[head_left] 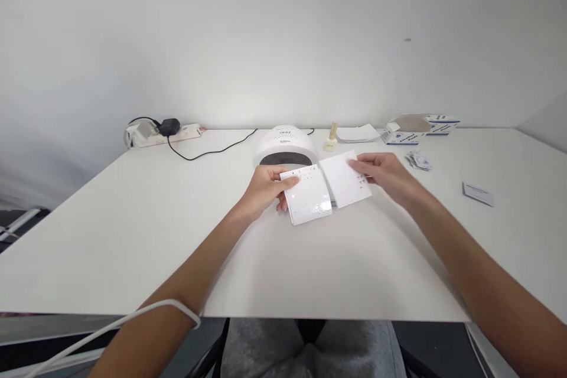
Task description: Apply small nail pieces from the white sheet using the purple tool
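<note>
My left hand [268, 189] pinches a glossy white sheet [309, 198] between thumb and fingers. Small silver marks dot it, like a sticker sheet, and light glints off its lower part. In my right hand [381, 170] is a second white sheet [343, 180], mostly plain, with a few small dark marks near its right edge. The two sheets are side by side above the table, their inner edges close together. A sliver of something bluish shows beneath them. Just behind them stands a white dome-shaped nail lamp [286, 143] with a dark opening facing me.
A nail polish bottle [331, 137] and white papers [358, 133] are at the back. Opened alcohol pad boxes [403, 137], small packets [419, 160] and a flat packet [478, 194] lie right. A power strip [190, 132] sits back left. A white cable [133, 314] crosses my left forearm.
</note>
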Motion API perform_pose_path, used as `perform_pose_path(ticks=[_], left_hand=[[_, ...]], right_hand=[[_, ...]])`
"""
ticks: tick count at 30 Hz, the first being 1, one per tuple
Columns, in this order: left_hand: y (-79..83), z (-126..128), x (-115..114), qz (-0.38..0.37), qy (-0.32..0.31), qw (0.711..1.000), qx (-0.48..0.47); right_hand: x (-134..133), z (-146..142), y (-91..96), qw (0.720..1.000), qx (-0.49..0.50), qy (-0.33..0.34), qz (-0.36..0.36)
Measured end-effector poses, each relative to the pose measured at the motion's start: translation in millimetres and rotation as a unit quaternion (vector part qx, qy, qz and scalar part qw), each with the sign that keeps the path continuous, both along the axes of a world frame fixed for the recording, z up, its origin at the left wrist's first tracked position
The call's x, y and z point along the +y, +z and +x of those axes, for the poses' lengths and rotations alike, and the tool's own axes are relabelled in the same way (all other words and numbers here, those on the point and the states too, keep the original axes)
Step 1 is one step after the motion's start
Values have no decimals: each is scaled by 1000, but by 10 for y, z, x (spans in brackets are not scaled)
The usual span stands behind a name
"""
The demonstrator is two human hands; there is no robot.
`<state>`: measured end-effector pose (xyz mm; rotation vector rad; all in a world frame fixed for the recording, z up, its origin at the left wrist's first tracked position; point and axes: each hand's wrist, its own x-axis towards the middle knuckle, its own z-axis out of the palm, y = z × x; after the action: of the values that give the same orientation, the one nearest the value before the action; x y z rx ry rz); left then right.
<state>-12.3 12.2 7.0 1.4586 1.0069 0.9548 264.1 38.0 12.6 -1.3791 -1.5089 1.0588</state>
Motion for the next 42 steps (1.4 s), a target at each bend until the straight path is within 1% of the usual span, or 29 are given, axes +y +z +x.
perform_pose_path(ticks=[2,3,6,8,10,11,12,13,14,15,16,17,18,20,23,26,29,32,34,39,42], left_hand=[[-1,8,-4,-6,-2,1000,2],[0,13,-7,-9,-6,1000,2],[5,26,-19,-15,-13,1000,4],[7,31,-26,-15,-14,1000,7],[7,35,-31,-12,-16,1000,10],[7,37,-33,-11,-16,1000,11],[6,39,-34,-10,-17,1000,13],[5,40,-34,-10,-18,1000,16],[4,42,-34,-11,-18,1000,18],[2,42,-33,-12,-17,1000,19],[-1,43,-32,-13,-15,1000,19],[-3,43,-30,-14,-12,1000,18],[-7,43,-29,-15,-10,1000,16],[-14,43,-25,-15,-7,1000,11],[-24,47,-22,-17,-3,1000,1],[-22,53,-22,-25,0,1000,-9],[-6,52,-26,-31,-3,999,-13],[2,42,-28,-32,5,999,-4],[-2,36,-25,-33,14,999,2],[-21,34,-10,-32,31,999,6],[-21,38,-8,-31,35,999,5]], right_hand=[[115,239,11,996,-67,-59,12],[173,349,-7,990,-106,-95,23],[329,582,-140,958,-234,-161,33],[393,627,-234,939,-294,-173,42],[391,570,-266,925,-319,-189,88],[359,506,-249,921,-312,-198,124],[307,419,-212,925,-291,-188,154],[238,315,-161,939,-255,-162,166],[155,199,-104,958,-209,-120,153],[66,77,-50,978,-162,-57,120],[-23,-43,-7,990,-115,7,87],[-105,-155,21,994,-73,58,58],[-174,-254,31,995,-41,87,38],[-264,-398,7,993,-6,118,3],[-288,-482,-76,992,30,123,-20],[-254,-478,-125,992,51,116,-20],[-227,-455,-127,993,57,107,-9],[-198,-411,-111,994,40,97,-2],[-163,-354,-97,996,33,79,4],[-31,-153,-82,999,37,4,29],[29,-63,-106,998,30,-18,43]])
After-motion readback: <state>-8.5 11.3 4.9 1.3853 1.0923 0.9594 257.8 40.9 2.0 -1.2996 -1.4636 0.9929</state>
